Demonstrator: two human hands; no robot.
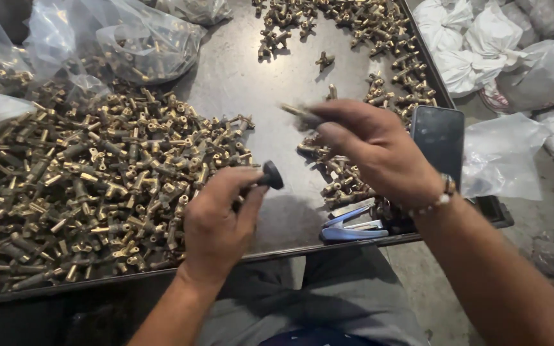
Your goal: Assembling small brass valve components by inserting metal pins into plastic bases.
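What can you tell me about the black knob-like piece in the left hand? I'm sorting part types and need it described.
The black knob is a small, dark, rounded disc, matte like plastic or rubber, on a short stem that disappears into the left hand. Thumb and fingers pinch the stem, so its lower part is hidden. It is held above the grey metal tray, tilted to the right, just right of the big heap of brass fittings, touching none of them.

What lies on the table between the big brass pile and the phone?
In the head view: left hand with a black knob, bare table, then a small brass heap.
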